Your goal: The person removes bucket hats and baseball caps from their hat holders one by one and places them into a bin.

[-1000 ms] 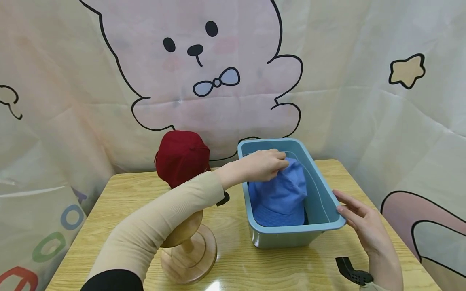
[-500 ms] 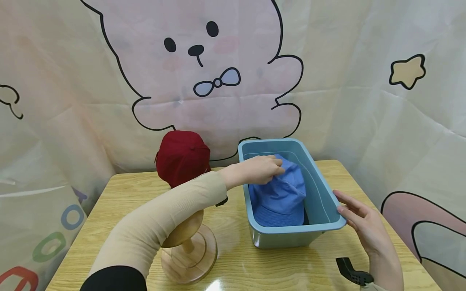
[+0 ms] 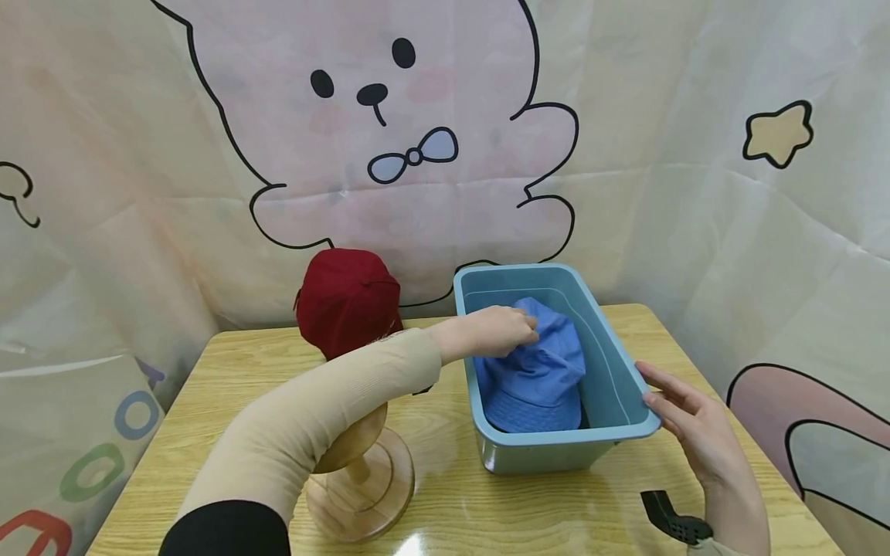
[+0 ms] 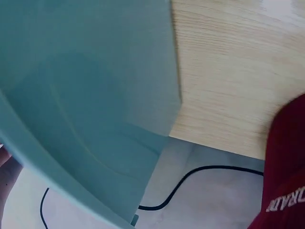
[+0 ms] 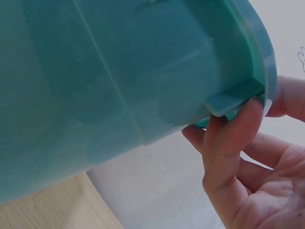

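Note:
A blue bucket hat (image 3: 538, 378) lies inside a blue plastic bin (image 3: 570, 439), its brim toward the near wall. My left hand (image 3: 502, 330) reaches over the left wall with curled fingers gripping the crown's upper left; the fingertips are partly hidden. Beyond the bin's near right corner, my right hand (image 3: 698, 421) pinches the rim. In the right wrist view, that hand's fingers (image 5: 238, 129) bend under the rim. The bin's wall (image 4: 95, 95) fills much of the left wrist view, where the left hand does not show.
A dark red cap (image 3: 348, 301) sits on a wooden head-shaped stand, whose round base (image 3: 361, 490) is on the wooden table (image 3: 480, 506). My left sleeve (image 3: 306, 409) crosses in front of the stand. A cartoon-printed curtain (image 3: 667, 193) hangs behind; a black cable (image 4: 190, 172) runs beyond the table edge.
The left hand has shifted left and slightly down inside the bin, and the hat's crown has moved left with it. The right hand and the bin have stayed in place.

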